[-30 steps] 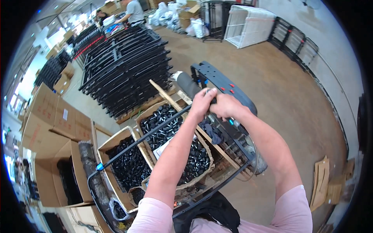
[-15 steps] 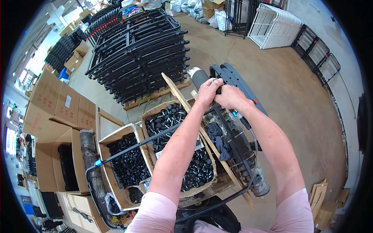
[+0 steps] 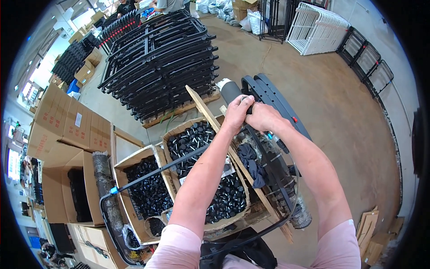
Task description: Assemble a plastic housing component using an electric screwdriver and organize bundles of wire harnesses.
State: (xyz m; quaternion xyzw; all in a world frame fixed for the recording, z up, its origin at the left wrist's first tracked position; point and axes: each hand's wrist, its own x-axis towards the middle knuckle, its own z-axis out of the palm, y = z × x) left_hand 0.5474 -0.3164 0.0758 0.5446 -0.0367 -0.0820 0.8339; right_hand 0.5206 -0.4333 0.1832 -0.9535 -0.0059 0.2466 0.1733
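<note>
The left hand (image 3: 238, 113) and right hand (image 3: 265, 118), side by side, clench a dark piece (image 3: 249, 109) mostly hidden between them, at the far end of a black tubular frame (image 3: 179, 161) spanning open cartons (image 3: 169, 181) of small black parts, seemingly a two-handed fitting step calling next for steady pressure.

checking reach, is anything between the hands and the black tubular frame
Nothing visible does: the left hand and right hand are both at the far end of the black tubular frame, though the hands hide the exact contact.
</note>
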